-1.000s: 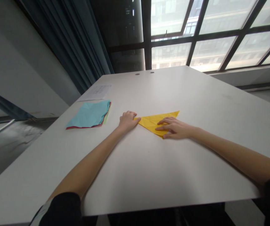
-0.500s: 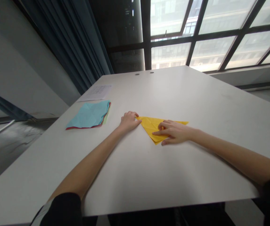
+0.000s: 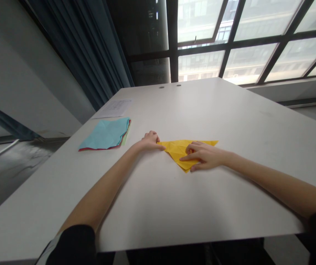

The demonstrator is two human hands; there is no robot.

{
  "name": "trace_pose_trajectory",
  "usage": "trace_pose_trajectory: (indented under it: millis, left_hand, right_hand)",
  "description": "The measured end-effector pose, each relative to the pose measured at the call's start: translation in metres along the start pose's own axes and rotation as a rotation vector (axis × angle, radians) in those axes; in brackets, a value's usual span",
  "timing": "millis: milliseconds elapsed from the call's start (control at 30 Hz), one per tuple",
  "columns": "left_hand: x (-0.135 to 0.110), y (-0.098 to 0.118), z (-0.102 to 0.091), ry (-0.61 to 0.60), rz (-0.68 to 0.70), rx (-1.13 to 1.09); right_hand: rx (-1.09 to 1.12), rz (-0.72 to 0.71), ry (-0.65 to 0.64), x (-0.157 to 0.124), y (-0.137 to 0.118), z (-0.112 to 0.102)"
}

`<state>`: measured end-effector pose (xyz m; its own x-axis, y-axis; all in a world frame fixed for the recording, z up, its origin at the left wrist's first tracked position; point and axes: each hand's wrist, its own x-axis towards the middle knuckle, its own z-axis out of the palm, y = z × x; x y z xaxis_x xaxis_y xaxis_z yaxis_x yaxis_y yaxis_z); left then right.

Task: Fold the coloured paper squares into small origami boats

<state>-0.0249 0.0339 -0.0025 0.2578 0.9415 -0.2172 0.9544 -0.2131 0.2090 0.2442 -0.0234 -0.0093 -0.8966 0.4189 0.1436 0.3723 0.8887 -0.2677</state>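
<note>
A yellow paper (image 3: 177, 150) folded into a triangle lies flat near the middle of the white table (image 3: 229, 110). My left hand (image 3: 150, 141) is curled, its fingertips pinching the triangle's left corner. My right hand (image 3: 204, 156) lies on the right half of the triangle, fingers partly bent and pressing the paper down; it hides that part of the sheet.
A stack of coloured sheets (image 3: 106, 134), light blue on top with red and green edges showing, lies to the left. A white printed sheet (image 3: 115, 108) rests beyond it. Dark curtains and a window stand behind the table's far edge.
The yellow triangle has turned so that its top edge runs nearly level. My right hand shifted slightly with it, and my left hand moved a little toward the corner.
</note>
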Motion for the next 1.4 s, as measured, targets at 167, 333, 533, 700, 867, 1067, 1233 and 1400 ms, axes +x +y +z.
trace_pose_trajectory:
  millis: [167, 333, 533, 700, 867, 1067, 1233, 1400]
  left_hand:
    - [0.004, -0.001, -0.003, 0.083, 0.064, -0.138]
    - [0.006, 0.007, 0.003, 0.167, 0.210, -0.787]
    - [0.002, 0.032, 0.023, 0.215, 0.148, -1.315]
    - [-0.005, 0.052, 0.032, 0.130, 0.177, -1.328]
    - [-0.013, 0.067, 0.033, 0.019, 0.219, -1.279]
    - [-0.012, 0.069, 0.040, 0.031, 0.184, -1.228]
    - [-0.009, 0.068, 0.045, 0.075, 0.205, -1.156]
    - [-0.007, 0.067, 0.047, 0.102, 0.216, -1.122]
  right_hand:
    - [0.004, -0.012, 0.010, -0.001, 0.003, 0.004]
    - [0.008, -0.005, 0.007, 0.000, -0.001, 0.003]
    - [0.151, 0.171, 0.236, 0.007, -0.003, -0.014]
    - [0.326, 0.518, 0.436, 0.016, 0.011, -0.015]
    - [0.575, 0.549, 0.452, 0.025, 0.018, 0.000]
    - [0.586, 0.602, 0.539, 0.033, 0.013, 0.005]
    - [0.620, 0.632, 0.589, 0.033, 0.016, 0.008]
    - [0.676, 0.641, 0.598, 0.032, 0.020, 0.012]
